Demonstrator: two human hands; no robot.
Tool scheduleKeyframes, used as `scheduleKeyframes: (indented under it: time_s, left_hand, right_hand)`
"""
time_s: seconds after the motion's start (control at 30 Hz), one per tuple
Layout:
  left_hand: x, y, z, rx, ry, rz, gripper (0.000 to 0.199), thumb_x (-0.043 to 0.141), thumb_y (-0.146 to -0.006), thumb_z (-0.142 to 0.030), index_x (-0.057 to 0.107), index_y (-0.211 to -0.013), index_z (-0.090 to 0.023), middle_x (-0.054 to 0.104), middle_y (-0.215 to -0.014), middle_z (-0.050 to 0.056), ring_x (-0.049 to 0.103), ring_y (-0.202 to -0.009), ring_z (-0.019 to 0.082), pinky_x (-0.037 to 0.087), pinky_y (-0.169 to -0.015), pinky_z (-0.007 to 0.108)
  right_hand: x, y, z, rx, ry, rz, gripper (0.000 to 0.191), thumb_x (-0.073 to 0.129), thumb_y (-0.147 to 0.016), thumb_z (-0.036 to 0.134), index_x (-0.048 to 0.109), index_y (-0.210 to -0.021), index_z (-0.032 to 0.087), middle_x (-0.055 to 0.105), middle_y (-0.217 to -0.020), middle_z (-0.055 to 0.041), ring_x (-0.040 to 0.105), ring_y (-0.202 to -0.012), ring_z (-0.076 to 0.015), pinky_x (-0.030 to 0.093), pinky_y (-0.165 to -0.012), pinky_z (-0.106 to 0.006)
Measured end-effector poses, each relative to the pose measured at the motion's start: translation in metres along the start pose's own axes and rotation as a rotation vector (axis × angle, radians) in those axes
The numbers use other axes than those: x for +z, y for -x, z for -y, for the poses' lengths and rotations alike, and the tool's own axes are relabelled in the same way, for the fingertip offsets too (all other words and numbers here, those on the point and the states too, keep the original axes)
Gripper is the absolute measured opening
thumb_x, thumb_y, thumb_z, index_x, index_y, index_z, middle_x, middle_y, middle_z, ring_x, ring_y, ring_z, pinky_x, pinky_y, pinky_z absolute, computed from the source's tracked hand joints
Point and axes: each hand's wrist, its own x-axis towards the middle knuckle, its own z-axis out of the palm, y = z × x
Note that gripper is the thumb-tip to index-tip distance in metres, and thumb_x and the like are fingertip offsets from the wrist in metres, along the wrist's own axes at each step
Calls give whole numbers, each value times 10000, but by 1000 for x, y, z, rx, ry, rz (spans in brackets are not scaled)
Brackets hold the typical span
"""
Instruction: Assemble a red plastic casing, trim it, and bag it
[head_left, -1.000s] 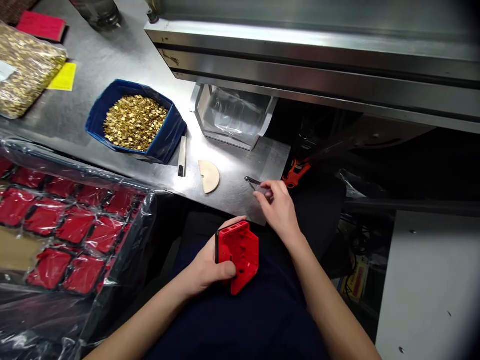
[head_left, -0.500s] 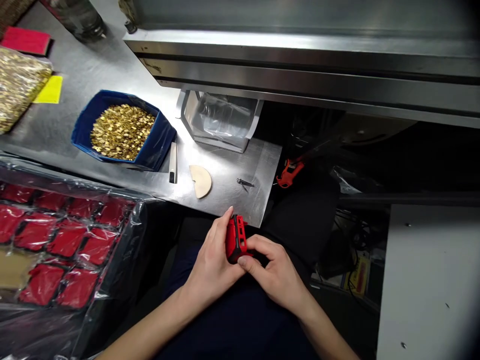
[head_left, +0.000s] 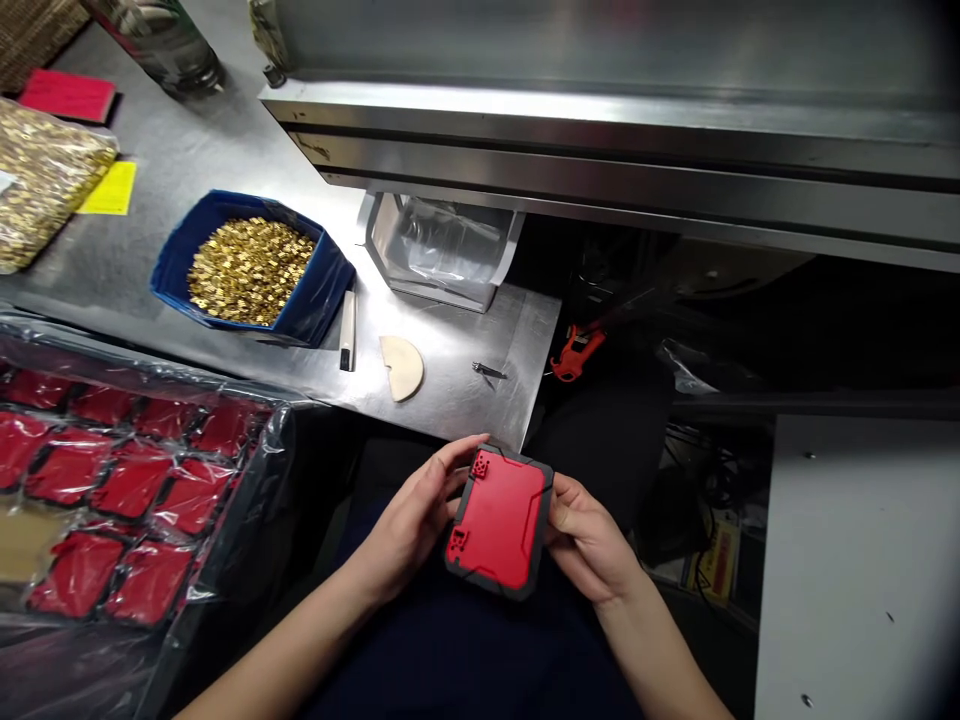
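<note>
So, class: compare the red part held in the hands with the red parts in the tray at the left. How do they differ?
The held red part is bare, while the tray parts lie under clear plastic. It is a single piece gripped between left hand and right hand; those lie in rows, untouched. Both are red with black edging.

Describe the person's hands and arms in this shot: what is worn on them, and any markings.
Both the left hand and the right hand are bare: no gloves, rings, watch or bands show. The forearms are uncovered as far as the picture's lower edge, with no sleeve in view. No markings or tape are visible, and the nails look short and unpainted.
</note>
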Motion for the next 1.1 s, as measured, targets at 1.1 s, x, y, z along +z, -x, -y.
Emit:
scheduleKeyframes:
  time_s: [1.1]
  left_hand:
    - [-28,2,26,-158,767,286,482,677,-958,-533,766,-1222,-139,779,-1252,126,700,-1215,301,505,-1090,419]
  right_hand:
    - [32,25,25,-875,1193,60,247,584,-1046,382,680,-1173,193,719,-1031,-65,655,-966,-202,448,-868,-395]
